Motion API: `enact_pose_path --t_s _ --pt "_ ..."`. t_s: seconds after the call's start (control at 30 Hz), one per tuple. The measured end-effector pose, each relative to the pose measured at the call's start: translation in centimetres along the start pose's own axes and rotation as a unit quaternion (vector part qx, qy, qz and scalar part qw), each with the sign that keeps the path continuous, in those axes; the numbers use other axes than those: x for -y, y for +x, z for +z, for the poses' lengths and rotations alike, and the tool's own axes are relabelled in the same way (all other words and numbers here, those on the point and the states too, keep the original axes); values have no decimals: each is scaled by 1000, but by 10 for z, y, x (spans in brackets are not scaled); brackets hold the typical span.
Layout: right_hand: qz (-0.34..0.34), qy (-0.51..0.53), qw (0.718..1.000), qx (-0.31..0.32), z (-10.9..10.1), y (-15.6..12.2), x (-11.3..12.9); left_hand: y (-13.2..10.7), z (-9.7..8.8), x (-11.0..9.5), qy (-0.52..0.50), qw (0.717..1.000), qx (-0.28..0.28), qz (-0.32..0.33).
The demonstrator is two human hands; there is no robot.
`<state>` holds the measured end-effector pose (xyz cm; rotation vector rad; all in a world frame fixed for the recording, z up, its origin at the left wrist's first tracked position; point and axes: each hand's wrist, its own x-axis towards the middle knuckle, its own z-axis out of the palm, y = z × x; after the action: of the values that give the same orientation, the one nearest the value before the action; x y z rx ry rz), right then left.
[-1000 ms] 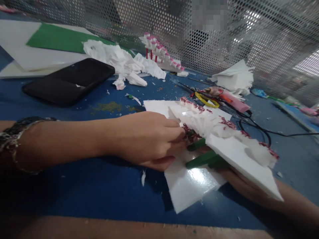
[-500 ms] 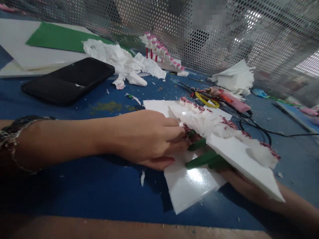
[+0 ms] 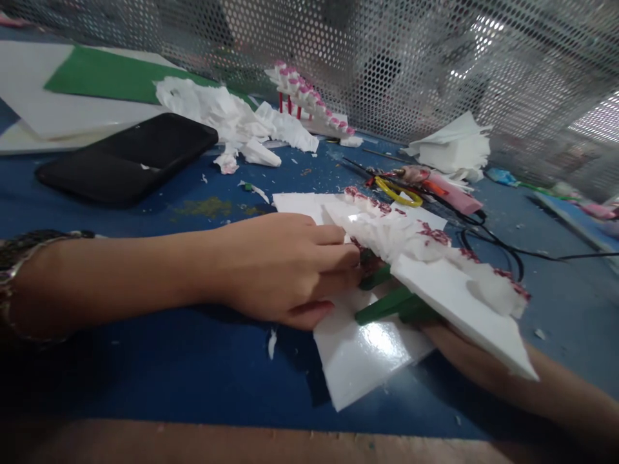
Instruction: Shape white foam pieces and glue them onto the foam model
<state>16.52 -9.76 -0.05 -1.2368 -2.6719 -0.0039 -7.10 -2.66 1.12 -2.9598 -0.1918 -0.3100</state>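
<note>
White panel shifted leftward, left hand near it, right hand beneath, cannot tell either grip

Tilted white craft model, red-trimmed

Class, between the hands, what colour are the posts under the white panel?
The posts are green, seen best in the head view.

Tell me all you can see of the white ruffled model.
The white ruffled model looks papery, its crinkled rows edged dark red. A white panel sits tilted at its near right; green strips show beneath, above a glossy white sheet on the blue table. The left hand appears to touch its left side; the right hand lies partly under the panel, its grip hidden.
</note>
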Motion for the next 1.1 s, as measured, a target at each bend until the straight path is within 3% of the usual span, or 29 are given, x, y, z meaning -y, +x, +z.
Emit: enact_pose_path --t_s 0.13,0.3,0.5,0.63,0.8,1.1 --pt "-24 -37 999 -16 -2 -7 -5 -1 1 1 24 999 -24 17" --pt "7 -1 1000 -3 -5 -6 -7 -1 -1 2 18 999 -23 20" --pt "-22 25 999 2 -9 7 -2 2 -4 2 32 999 -19 27" --pt "-24 48 998 -21 -14 11 4 1 -6 -1 61 998 -8 10" --pt "-29 115 993 -8 -21 9 5 -4 -8 -4 50 998 -22 -15" --pt "-60 99 993 -1 -11 12 -1 -6 -12 -10 28 997 0 -67"
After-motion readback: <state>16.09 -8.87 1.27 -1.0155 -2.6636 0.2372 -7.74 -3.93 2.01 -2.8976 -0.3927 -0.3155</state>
